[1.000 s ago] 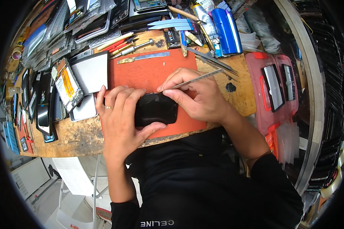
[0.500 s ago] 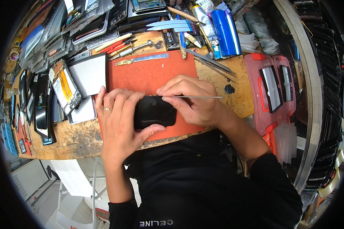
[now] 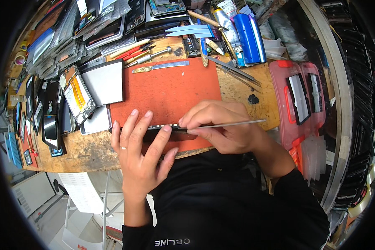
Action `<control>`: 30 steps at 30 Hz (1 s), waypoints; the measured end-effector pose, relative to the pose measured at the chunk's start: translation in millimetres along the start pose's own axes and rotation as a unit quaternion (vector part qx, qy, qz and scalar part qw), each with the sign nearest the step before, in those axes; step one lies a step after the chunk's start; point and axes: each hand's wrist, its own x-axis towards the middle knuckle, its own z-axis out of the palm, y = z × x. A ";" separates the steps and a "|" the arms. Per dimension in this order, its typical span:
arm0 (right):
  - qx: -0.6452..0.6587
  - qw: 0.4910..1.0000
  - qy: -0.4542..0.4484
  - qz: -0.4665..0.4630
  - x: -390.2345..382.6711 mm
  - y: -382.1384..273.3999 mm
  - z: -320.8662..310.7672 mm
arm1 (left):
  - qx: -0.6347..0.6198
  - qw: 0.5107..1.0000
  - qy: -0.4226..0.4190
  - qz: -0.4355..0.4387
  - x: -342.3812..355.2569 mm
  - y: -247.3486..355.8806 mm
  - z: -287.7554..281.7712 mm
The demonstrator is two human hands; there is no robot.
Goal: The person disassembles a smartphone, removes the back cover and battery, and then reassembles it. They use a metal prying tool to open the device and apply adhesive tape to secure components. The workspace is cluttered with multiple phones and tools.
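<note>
A dark phone [image 3: 177, 136] is tilted up over the red mat [image 3: 171, 89], its narrow edge with small silvery pieces facing me. My left hand [image 3: 143, 152] holds it at its left end: the index fingertip is on the edge, the other fingers reach past it, and the thumb stands away. My right hand [image 3: 221, 125] pinches a thin flat metal tool [image 3: 241, 123] whose long end sticks out to the right. Its fingertips are at the right part of the phone's edge, where they hide the tool's other end.
A flat metal blade [image 3: 166, 65] lies at the mat's far edge. Tweezers [image 3: 237, 71], a blue roll [image 3: 248, 39] and pens stand beyond. Phone parts [image 3: 77, 96] and a white panel [image 3: 104, 81] lie left. A pink case [image 3: 285, 91] is on the right, by the wooden bench edge [image 3: 96, 164].
The phone has turned from lying face up to tilted with its edge up. My left fingers have spread and moved to its edge. The right hand has shifted slightly nearer and right with the tool.
</note>
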 end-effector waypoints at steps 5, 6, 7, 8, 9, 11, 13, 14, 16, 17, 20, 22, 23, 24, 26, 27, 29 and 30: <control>0.003 1.000 -0.008 -0.020 -2.4 -6.2 1.9 | -0.009 1.000 0.015 0.002 -9.1 1.8 -3.1; 0.004 1.000 -0.007 -0.023 -3.1 -6.6 2.5 | -0.009 1.000 0.018 0.004 -9.8 1.9 -2.9; 0.013 1.000 -0.005 -0.023 -3.7 -6.7 3.0 | -0.010 1.000 0.020 0.006 -10.4 2.1 -2.9; 0.005 1.000 -0.005 -0.028 -4.3 -6.7 3.3 | -0.009 1.000 0.021 0.005 -10.6 2.3 -2.8; 0.004 1.000 -0.003 -0.031 -4.9 -6.6 3.6 | -0.008 1.000 0.022 0.005 -10.7 2.6 -2.9; 0.002 0.999 -0.002 -0.034 -5.9 -6.6 3.4 | -0.006 1.000 0.023 0.006 -10.5 3.3 -3.4; 0.000 0.999 -0.004 -0.034 -6.5 -6.8 3.3 | -0.003 1.000 0.021 0.007 -10.1 4.2 -4.3; 0.000 0.999 -0.004 -0.036 -6.6 -6.8 3.5 | -0.007 1.000 0.021 0.006 -10.1 4.7 -4.6; 0.010 0.999 0.000 -0.039 -6.3 -6.7 4.4 | -0.013 1.000 0.021 0.003 -10.7 6.1 -4.7; 0.005 0.999 0.004 -0.045 -6.0 -6.6 5.4 | -0.002 1.000 0.015 0.000 -11.4 7.0 -4.2; 0.011 0.998 0.019 -0.055 -5.7 -6.5 7.7 | 0.004 1.000 0.012 -0.009 -13.4 8.0 -2.4; 0.009 0.998 0.012 -0.053 -6.1 -6.9 7.6 | -0.032 0.999 0.029 -0.011 -14.0 7.2 -1.2; 0.007 0.999 0.012 -0.053 -6.6 -7.2 7.6 | -0.029 0.999 0.027 -0.011 -14.5 7.4 -0.9; 0.005 0.999 0.012 -0.053 -7.0 -7.5 7.4 | -0.025 0.999 0.027 -0.011 -14.7 7.6 -0.5; 0.005 0.999 0.011 -0.053 -7.6 -7.8 7.3 | -0.019 0.999 0.024 -0.012 -14.5 8.8 -0.3; 0.007 0.999 0.010 -0.052 -7.8 -7.8 7.4 | -0.016 1.000 0.022 -0.014 -14.2 9.7 -0.4; 0.011 0.999 0.011 -0.051 -8.1 -7.7 7.7 | -0.013 1.000 0.019 -0.017 -13.0 11.6 -1.1; 0.013 0.999 0.012 -0.051 -8.2 -7.5 8.0 | -0.012 1.000 0.017 -0.019 -12.3 12.7 -1.7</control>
